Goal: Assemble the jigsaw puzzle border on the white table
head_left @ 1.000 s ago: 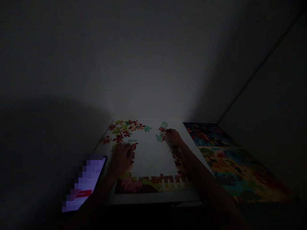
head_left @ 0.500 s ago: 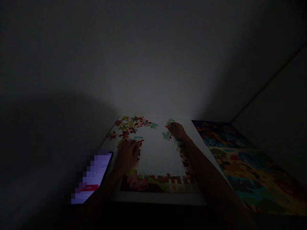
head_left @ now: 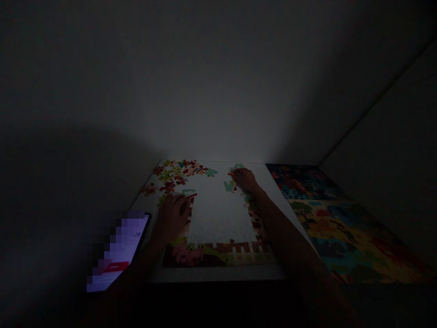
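On a white board [head_left: 218, 214] lies a partly joined jigsaw border [head_left: 218, 255], with a pink spotted animal and a white fence along its near side. My left hand [head_left: 174, 212] rests at the upper end of the border's left side, its fingers bent beside a red-and-white piece [head_left: 192, 198]. My right hand [head_left: 245, 178] is at the upper right, fingers closed on a small puzzle piece [head_left: 234, 173] with orange on it. Just below that hand lies a light green piece [head_left: 228, 186]. The dim light hides the left fingertips.
A heap of loose puzzle pieces [head_left: 174, 175] lies at the board's upper left. A lit phone [head_left: 126, 255] stands left of the board. Two colourful pictures [head_left: 303, 182] lie to the right, one nearer than the other. A wall rises behind.
The whole view has shifted, so that the board and both hands appear slightly further left and higher. Against the board the hands have hardly moved.
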Tool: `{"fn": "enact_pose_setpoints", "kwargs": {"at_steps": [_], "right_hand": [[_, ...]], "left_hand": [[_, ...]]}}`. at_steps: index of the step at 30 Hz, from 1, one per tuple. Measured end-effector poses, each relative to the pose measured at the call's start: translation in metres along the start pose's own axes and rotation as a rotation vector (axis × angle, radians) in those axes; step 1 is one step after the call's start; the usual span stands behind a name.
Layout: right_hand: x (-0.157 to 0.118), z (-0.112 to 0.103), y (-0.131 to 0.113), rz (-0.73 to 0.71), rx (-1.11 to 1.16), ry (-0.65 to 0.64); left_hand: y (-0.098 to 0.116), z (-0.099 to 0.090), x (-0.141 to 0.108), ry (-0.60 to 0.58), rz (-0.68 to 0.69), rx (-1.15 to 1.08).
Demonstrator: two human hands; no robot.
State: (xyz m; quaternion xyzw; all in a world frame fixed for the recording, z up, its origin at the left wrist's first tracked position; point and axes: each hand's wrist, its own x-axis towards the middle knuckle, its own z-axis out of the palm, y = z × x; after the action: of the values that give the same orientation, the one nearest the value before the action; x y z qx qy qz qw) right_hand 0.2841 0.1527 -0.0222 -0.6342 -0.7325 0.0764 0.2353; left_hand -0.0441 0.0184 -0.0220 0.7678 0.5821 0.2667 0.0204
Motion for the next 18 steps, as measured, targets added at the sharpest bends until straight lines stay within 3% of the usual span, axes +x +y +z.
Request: {"fn": "enact_pose_setpoints", "kwargs": {"at_steps": [18], "right_hand": [[-0.004, -0.012, 0.015, 0.016, 0.172, -0.06]], "left_hand": [[0.0, -0.001, 0.001, -0.013, 0.015, -0.013]]}}
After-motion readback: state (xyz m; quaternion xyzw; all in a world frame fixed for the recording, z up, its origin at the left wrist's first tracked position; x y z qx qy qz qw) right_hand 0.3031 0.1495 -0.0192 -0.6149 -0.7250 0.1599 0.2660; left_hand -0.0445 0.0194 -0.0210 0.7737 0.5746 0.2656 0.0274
